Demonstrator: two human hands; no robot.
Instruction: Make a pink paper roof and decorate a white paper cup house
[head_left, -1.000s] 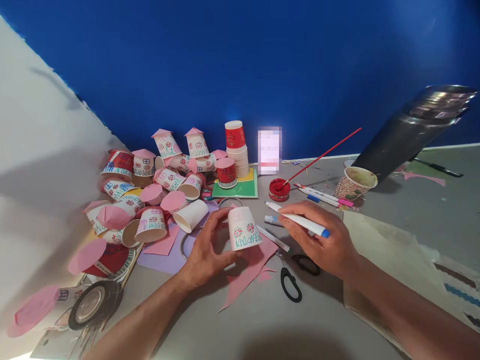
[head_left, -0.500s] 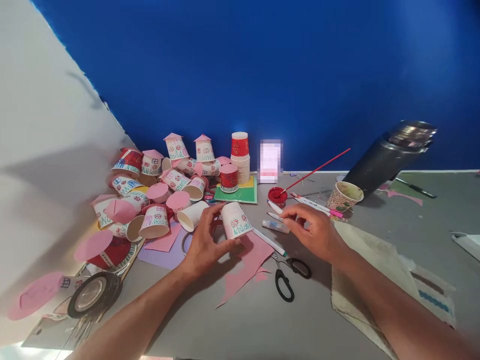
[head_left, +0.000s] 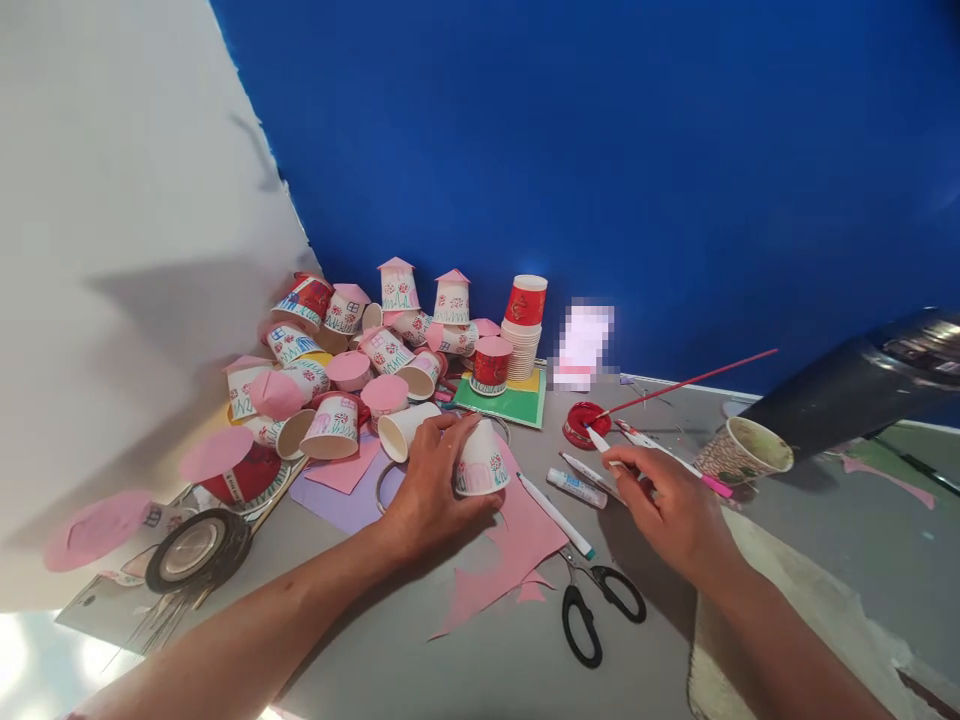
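My left hand (head_left: pixel 439 495) is closed around an upside-down white paper cup (head_left: pixel 482 462) drawn with red flowers and green grass. Its fingers cover the cup's left side. In my right hand (head_left: pixel 667 505) is a white marker (head_left: pixel 600 442), pinched between thumb and fingers, its tip at the front of a small pot of red paint (head_left: pixel 587 424). I cannot tell whether the tip touches the pot. A thin red stick (head_left: pixel 690 381) leans out of that pot. Below lie a white glue-like tube (head_left: pixel 577 487), a green-tipped marker (head_left: pixel 555 514) and black-handled scissors (head_left: pixel 602 610).
Decorated cups with pink paper roofs (head_left: pixel 349 370) are heaped on the left. A stack of paper cups (head_left: pixel 520 345) stands behind. Pink paper (head_left: pixel 495 575) lies in front. On the right are a patterned cup (head_left: pixel 750 447), a dark flask (head_left: pixel 855 385) and a pale cloth (head_left: pixel 780 610).
The camera view has shifted, moving the scene rightward. My left hand has turned the cup more upright. The marker's tip has moved from the pot's left edge to its front.
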